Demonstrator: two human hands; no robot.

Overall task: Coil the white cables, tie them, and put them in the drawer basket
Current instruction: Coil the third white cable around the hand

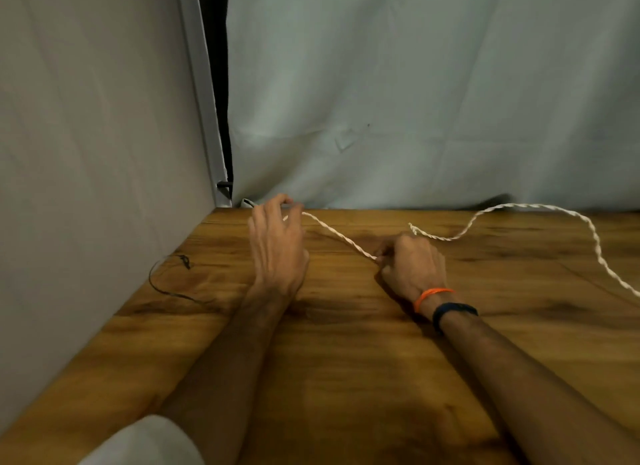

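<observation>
A white twisted cable [337, 235] lies stretched across the wooden table [346, 360]. My left hand [275, 246] pinches one end of it near the table's back edge, fingers curled at the tip. My right hand [410, 267] grips the cable farther along, fist closed around it. Between the two hands the cable runs taut and straight. From my right hand it snakes off in a loose wave toward the back right, then drops down to the frame's right edge. No drawer basket is in view.
A thin black wire [166, 284] curls on the table at the left, by the grey wall panel [86, 187]. Pale cloth [415, 100] hangs behind the table. My right wrist wears an orange band and a dark band.
</observation>
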